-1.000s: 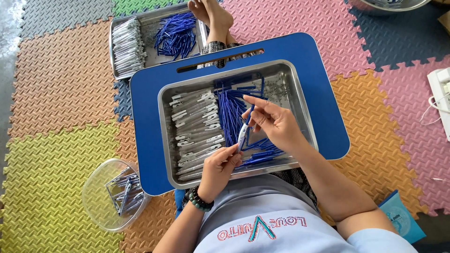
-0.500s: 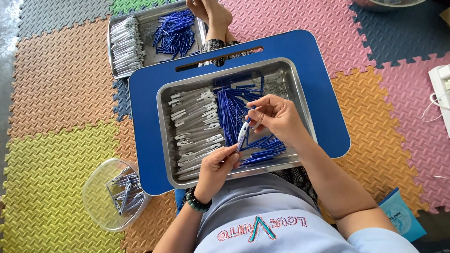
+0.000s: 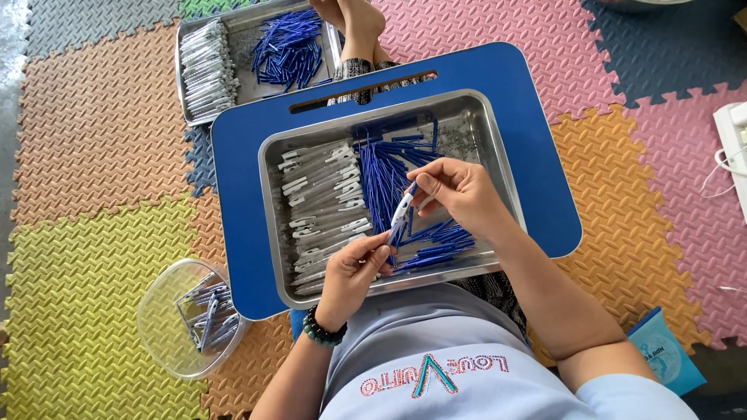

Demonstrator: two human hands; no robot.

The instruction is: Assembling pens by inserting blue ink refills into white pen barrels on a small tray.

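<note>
Together, left hand [image 3: 354, 272] and right hand [image 3: 459, 194] pinch one white pen barrel [image 3: 401, 211] above the steel tray [image 3: 498, 148]

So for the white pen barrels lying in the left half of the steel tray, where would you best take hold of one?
Probably at mid-length, coming from above. The white barrels lie flat and packed side by side in the steel tray, so only their tops are free. The left hand and right hand hold one between them.

Interlocking foam floor mats [image 3: 101, 140] in orange, yellow, pink, grey and dark blue covered the floor under bright, even light, with a blue lap table [image 3: 537, 117] resting across them.
</note>
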